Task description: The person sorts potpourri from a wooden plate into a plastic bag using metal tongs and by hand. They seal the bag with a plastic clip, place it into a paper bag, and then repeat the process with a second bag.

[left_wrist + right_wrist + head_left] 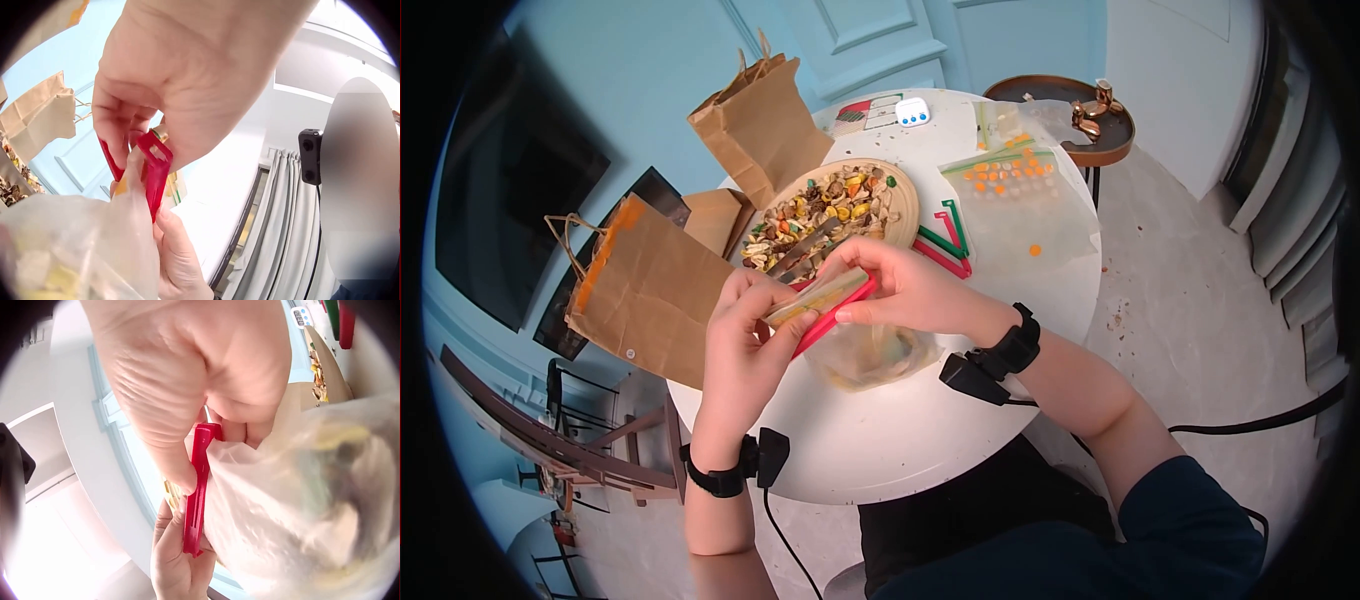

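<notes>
Both hands, left [745,345] and right [905,290], pinched close together on a red clip [832,318] across the mouth of a clear snack bag [870,352], held just above the round white surface [920,430]. Behind, wooden plate [908,205] of mixed snacks, spare clips [945,245], brown paper bags [645,290]. No readable writing or brand anywhere.

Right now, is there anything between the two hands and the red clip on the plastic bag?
Nothing visible. The left hand and the right hand both already pinch the red clip, which sits along the top of the plastic bag of snack mix. The wooden bowl lies behind them.
</notes>
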`<state>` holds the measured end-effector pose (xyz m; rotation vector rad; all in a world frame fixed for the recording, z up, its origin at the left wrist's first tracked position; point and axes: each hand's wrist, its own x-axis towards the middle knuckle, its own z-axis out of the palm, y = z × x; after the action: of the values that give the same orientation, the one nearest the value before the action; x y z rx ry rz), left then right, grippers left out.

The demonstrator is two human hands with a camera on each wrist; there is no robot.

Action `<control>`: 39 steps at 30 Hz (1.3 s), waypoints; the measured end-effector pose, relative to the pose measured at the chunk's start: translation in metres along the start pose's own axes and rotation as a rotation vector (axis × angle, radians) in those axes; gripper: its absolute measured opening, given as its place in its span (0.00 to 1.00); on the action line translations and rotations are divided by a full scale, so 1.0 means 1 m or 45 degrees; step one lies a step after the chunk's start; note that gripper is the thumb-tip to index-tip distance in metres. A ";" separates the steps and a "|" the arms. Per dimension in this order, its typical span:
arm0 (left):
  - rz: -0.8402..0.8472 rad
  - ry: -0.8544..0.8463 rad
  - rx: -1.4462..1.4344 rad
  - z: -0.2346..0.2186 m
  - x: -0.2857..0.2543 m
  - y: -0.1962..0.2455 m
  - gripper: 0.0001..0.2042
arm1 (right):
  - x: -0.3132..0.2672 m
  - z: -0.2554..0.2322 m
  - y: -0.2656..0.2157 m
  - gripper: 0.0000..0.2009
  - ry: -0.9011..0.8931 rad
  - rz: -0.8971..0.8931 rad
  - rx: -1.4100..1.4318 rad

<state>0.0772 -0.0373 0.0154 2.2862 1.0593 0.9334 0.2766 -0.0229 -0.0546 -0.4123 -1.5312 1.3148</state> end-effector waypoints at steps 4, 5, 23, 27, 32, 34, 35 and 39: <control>0.142 0.074 0.226 -0.004 -0.002 -0.009 0.09 | -0.002 0.002 0.004 0.12 0.034 -0.014 -0.112; 0.288 0.078 0.205 -0.005 -0.002 -0.012 0.12 | -0.002 0.002 0.005 0.11 0.075 -0.017 -0.116; -0.277 -0.072 -0.632 -0.005 -0.014 -0.046 0.05 | 0.001 -0.003 0.012 0.11 0.193 -0.057 -0.091; -0.268 -0.082 -0.642 -0.005 -0.017 -0.044 0.06 | 0.000 0.001 0.007 0.12 0.156 -0.046 -0.024; -0.216 -0.135 -0.597 -0.009 -0.020 -0.037 0.06 | -0.004 0.002 -0.001 0.15 0.005 0.141 -0.092; -0.201 -0.202 -0.544 -0.011 -0.021 -0.031 0.06 | -0.004 0.001 -0.001 0.16 -0.042 0.150 -0.099; -0.202 -0.199 -0.544 -0.011 -0.021 -0.031 0.06 | -0.004 0.001 -0.001 0.16 -0.090 0.160 -0.105; -0.221 -0.195 -0.644 -0.005 -0.026 -0.033 0.07 | -0.007 0.003 -0.005 0.18 -0.019 0.260 -0.041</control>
<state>0.0454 -0.0369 -0.0123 1.7884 0.8259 0.8271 0.2782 -0.0316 -0.0527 -0.5930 -1.5561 1.4538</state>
